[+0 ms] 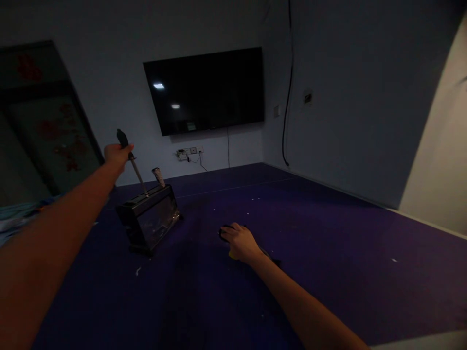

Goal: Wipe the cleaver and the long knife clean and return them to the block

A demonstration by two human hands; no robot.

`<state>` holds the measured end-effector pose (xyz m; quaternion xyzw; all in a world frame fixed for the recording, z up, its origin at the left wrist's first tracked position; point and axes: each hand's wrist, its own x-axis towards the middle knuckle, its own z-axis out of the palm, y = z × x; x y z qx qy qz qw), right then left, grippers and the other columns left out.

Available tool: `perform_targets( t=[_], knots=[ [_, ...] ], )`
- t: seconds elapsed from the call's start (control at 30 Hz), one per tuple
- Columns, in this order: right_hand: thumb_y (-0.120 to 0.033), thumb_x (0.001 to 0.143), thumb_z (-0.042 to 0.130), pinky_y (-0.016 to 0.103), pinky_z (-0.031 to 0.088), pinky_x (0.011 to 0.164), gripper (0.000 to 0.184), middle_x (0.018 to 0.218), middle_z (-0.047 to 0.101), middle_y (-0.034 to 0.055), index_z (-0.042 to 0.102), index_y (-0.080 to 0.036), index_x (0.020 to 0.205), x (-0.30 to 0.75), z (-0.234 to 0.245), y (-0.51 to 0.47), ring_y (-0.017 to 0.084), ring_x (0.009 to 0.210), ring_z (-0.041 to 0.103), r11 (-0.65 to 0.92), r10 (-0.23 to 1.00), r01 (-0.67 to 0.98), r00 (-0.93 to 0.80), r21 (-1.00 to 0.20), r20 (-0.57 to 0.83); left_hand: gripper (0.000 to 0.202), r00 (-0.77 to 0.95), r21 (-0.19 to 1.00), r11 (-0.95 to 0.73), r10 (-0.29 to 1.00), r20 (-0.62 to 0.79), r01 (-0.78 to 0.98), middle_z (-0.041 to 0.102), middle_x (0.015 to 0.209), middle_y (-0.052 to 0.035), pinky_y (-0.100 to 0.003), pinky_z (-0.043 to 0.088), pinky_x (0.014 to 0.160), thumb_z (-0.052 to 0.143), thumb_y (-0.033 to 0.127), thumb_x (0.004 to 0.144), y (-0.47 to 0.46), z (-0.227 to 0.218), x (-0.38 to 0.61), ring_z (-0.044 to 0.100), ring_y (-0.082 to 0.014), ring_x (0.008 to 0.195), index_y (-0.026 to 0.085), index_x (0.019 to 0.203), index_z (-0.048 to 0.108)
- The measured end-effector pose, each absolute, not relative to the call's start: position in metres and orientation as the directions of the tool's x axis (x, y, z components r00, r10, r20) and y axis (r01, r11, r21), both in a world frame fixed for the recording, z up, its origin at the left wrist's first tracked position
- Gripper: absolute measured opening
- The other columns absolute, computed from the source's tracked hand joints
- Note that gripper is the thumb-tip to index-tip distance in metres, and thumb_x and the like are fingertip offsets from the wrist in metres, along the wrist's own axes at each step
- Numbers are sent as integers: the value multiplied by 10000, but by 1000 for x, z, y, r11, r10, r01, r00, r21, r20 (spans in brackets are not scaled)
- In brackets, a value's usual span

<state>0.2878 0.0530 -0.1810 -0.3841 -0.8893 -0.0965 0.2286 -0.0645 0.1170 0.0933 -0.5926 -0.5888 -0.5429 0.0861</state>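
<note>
My left hand [117, 154] is closed round the black handle of a sharpening steel [137, 170]. Its slim metal rod points down, with its lower end in the top of a dark knife block [151, 216] that has clear-looking sides. A second handle, pale and patterned, belongs to a knife [158, 176] standing in the same block. Farther right, my right hand [241, 241] has its fingers curled on a dark object with a black loop [223, 234], low over the purple surface. A bit of yellow [232, 254] shows beneath that hand; the rest is hidden.
The purple surface [310, 228] spreads to the walls, with small white scraps [137, 271] on it. A television [207, 92] hangs above sockets [192, 151] on the far wall. A black cable [287, 107] runs down the right wall. Fabric [22, 214] lies at the left.
</note>
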Motion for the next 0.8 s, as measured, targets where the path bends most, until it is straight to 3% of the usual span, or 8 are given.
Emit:
perform_targets(
  t=[0.1, 0.2, 0.33, 0.43, 0.5, 0.57, 0.63, 0.8],
  knots=[
    [-118, 761, 462, 332, 422, 779, 356, 1248, 548, 28, 635, -216, 1056, 288, -182, 54, 229, 1004, 486, 690, 637, 723, -600, -12, 483, 680, -377, 566, -333, 486, 789, 754, 614, 848, -34, -316, 406, 667, 471, 673, 629, 107, 133, -46, 486, -126, 785, 52, 903, 519],
    [-114, 757, 459, 324, 424, 797, 369, 1248, 549, 24, 633, -217, 1066, 288, -184, 57, 220, 1002, 495, 680, 655, 731, -568, -60, 499, 673, -237, 454, -394, 487, 841, 799, 616, 963, -95, -348, 431, 739, 533, 584, 669, 85, 143, -11, 512, -123, 778, -11, 985, 530],
    [-70, 718, 449, 323, 404, 869, 413, 1239, 556, 39, 638, -191, 1064, 291, -187, 62, 211, 1021, 501, 641, 703, 740, -460, -203, 543, 469, 355, -116, -460, 475, 805, 880, 634, 950, -112, -408, 415, 842, 516, 438, 781, 37, 79, 49, 554, -203, 913, 8, 953, 594],
    [-67, 694, 445, 339, 372, 920, 436, 1202, 579, 69, 631, -175, 1073, 295, -189, 67, 212, 1048, 501, 614, 756, 641, -308, -461, 578, 240, 816, -497, -677, 286, 502, 543, 646, 1020, -60, -366, 425, 893, 435, 233, 856, -2, -15, 89, 555, -178, 995, 132, 990, 606],
    [-121, 684, 469, 350, 362, 924, 391, 1133, 616, 67, 647, -182, 1027, 297, -191, 71, 222, 1050, 508, 562, 821, 406, -168, -721, 545, 244, 917, -625, -701, 105, 384, 342, 644, 1053, -62, -352, 404, 950, 399, 135, 864, -22, -78, 107, 545, -164, 1041, 141, 991, 607],
    [-215, 681, 488, 344, 392, 869, 277, 967, 667, 59, 676, -182, 882, 298, -194, 77, 235, 968, 552, 473, 881, 166, -93, -865, 464, 193, 914, -661, -692, -4, 406, 290, 653, 1033, -76, -337, 379, 993, 453, 123, 843, -33, -127, 117, 540, -172, 1057, 122, 938, 621],
    [-320, 686, 482, 321, 432, 762, 231, 761, 669, 51, 659, -175, 711, 296, -198, 82, 228, 817, 590, 399, 916, 66, -79, -915, 394, 167, 898, -656, -703, -56, 436, 274, 661, 1008, -70, -341, 370, 1009, 477, 111, 830, -34, -157, 121, 540, -177, 1065, 122, 907, 624],
    [-507, 728, 379, 302, 455, 569, 434, 564, 615, 53, 611, -156, 623, 289, -201, 84, 193, 570, 585, 244, 958, -66, -137, -967, 251, 209, 878, -649, -687, -35, 478, 326, 617, 1125, -83, -347, 347, 1031, 442, 95, 853, -19, -178, 121, 476, -173, 1163, 126, 980, 605]
  ],
)
